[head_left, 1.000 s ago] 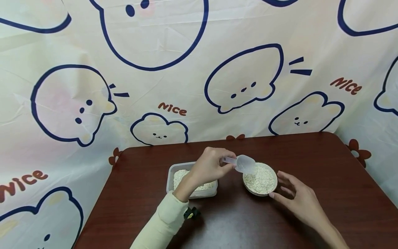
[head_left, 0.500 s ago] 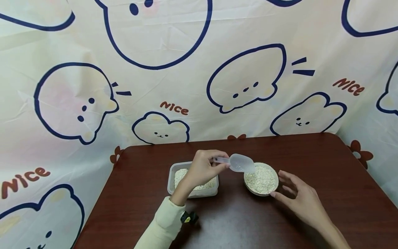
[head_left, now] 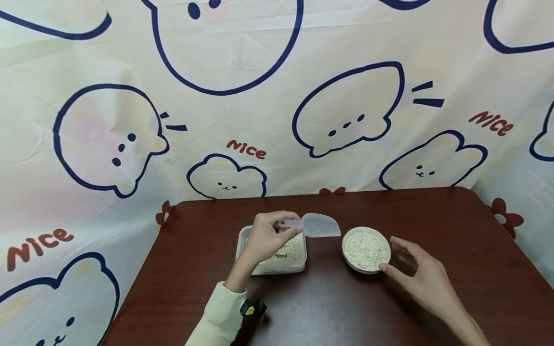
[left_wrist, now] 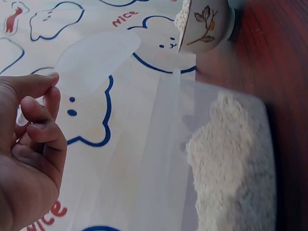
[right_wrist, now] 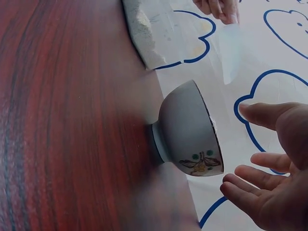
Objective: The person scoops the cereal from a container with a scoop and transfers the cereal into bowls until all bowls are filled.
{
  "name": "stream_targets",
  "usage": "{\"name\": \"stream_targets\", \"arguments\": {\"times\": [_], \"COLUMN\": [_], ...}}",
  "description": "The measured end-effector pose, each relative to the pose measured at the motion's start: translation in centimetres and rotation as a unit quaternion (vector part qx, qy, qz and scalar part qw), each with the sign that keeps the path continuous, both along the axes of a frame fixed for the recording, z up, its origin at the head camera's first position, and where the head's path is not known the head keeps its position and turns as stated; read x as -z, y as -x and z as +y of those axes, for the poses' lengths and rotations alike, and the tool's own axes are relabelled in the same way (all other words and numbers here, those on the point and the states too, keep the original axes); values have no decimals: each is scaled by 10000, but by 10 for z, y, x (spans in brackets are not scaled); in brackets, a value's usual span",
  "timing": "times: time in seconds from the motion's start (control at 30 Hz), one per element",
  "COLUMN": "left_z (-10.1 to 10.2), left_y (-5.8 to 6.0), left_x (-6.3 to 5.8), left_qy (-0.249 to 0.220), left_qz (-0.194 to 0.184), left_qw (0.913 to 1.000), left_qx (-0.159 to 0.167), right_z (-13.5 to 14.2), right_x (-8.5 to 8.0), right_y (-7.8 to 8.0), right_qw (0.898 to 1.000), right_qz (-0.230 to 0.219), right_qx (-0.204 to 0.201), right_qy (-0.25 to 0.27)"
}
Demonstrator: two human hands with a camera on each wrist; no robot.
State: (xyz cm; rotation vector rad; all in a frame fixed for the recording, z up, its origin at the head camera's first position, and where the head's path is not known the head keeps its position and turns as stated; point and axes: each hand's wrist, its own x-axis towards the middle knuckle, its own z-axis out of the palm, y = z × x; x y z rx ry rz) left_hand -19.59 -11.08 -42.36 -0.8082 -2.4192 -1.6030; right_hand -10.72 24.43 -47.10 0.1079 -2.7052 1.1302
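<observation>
My left hand [head_left: 265, 240] pinches the handle of a translucent plastic scoop [head_left: 321, 226] between thumb and fingers, above the clear plastic box [head_left: 281, 270]. The scoop's blade points right, with only small specks visible in it. Pale flakes that look like oats [left_wrist: 226, 168] lie in the box. A footed ceramic bowl [right_wrist: 185, 130] with a leaf pattern stands upright to the right of the box, filled near its rim with the same flakes. My right hand [head_left: 424, 276] is beside the bowl's right side, fingers spread; in the right wrist view its fingers look apart from the bowl.
A dark reddish-brown wooden table [head_left: 337, 307] carries the box and bowl. A pale cloth [head_left: 259, 115] with blue cartoon outlines hangs behind it. A dark device [head_left: 253, 308] sits at the left wrist by the cream sleeve [head_left: 218, 312].
My left hand has drawn the scoop leftward, from over the bowl's rim to above the box, and levelled it. The right hand stays beside the bowl. The head view has shifted slightly.
</observation>
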Motion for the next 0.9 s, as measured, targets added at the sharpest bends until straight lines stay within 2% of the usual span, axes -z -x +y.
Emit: {"name": "stream_targets", "arguments": {"times": [0.13, 0.37, 0.63, 0.9], "left_z": [-13, -38, -68, -89], "left_y": [-4, -8, -18, -28], "left_x": [4, 13, 22, 33], "left_qy": [-11, 31, 145, 238], "left_qz": [-114, -66, -373, -400], "left_qw": [9997, 9986, 9938, 9905], "left_qx": [-226, -533, -1037, -1293], "right_z": [0, -3, -5, -2], "right_x": [-2, -7, -8, -6], "right_y": [0, -1, -1, 0], "right_qw": [9999, 9998, 9996, 9997], "right_qz": [100, 81, 10, 40], "right_qx": [76, 120, 167, 95], "right_qy": [-75, -117, -248, -242]}}
